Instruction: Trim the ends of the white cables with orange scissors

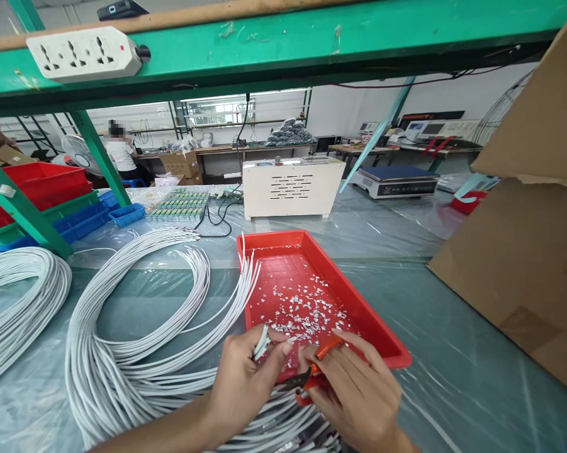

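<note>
In my left hand [250,371] are the ends of several white cables [262,343], pinched between thumb and fingers above the near edge of the red tray [372,321]. My right hand [353,390] is closed round orange-handled scissors [328,347], whose dark blades point left, close to my left thumb. Both hands are almost touching. Small white scraps [306,308] lie scattered over the tray floor. A large coil of white cable [92,352] lies to the left and runs beneath my hands, with some cable ends resting over the tray's left rim.
Another cable coil [28,308] lies far left. Behind the tray stand a cream metal box [290,189] and a scale [394,182]. Cardboard [514,277] borders the right side. A green beam [283,44] with a power strip [85,53] crosses overhead. A person [120,154] sits far back.
</note>
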The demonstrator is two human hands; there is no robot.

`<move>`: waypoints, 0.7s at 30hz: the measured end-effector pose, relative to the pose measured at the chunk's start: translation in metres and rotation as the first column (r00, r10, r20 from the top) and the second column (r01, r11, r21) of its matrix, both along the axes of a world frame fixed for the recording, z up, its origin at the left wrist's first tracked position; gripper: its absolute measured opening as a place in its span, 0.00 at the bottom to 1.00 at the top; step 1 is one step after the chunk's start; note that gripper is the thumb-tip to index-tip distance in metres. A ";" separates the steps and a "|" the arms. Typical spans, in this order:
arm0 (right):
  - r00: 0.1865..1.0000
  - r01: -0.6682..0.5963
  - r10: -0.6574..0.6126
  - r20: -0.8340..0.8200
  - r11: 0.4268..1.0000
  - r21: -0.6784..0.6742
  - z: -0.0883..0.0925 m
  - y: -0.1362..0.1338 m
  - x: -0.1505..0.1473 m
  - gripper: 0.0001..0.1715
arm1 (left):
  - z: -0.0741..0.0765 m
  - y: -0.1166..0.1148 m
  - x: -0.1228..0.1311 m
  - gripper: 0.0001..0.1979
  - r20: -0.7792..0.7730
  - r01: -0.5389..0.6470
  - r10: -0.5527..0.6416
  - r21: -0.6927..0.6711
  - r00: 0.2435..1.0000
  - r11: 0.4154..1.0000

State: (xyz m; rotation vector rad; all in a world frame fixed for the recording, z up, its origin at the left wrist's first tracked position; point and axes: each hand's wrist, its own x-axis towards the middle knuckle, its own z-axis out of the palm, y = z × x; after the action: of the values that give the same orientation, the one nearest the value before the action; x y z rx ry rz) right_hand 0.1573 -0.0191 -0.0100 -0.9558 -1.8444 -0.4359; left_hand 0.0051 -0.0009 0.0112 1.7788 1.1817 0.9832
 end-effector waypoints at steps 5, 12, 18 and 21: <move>0.999 0.011 -0.011 -0.042 1.000 0.000 0.009 0.001 0.006 0.09 | -0.002 0.001 0.000 0.10 0.010 -0.004 0.004 0.025 1.000 1.000; 0.996 0.059 -0.061 0.072 0.998 0.027 0.004 0.000 0.007 0.13 | 0.001 -0.001 0.001 0.09 0.033 0.034 -0.034 -0.004 0.999 0.999; 0.992 0.071 -0.077 0.101 0.995 0.066 -0.009 -0.002 0.008 0.12 | 0.002 -0.003 0.001 0.10 0.071 0.057 -0.052 -0.078 0.996 0.995; 0.992 0.068 -0.075 0.101 0.995 0.075 -0.010 -0.002 0.008 0.11 | 0.001 -0.004 0.001 0.12 0.116 0.102 -0.085 -0.156 0.990 0.982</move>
State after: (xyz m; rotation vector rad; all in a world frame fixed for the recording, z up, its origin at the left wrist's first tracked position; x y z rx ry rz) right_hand 0.1654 -0.0209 -0.0201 -0.9682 -1.8789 -0.6016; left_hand 0.0058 -0.0046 0.0124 1.6170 1.0684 0.8924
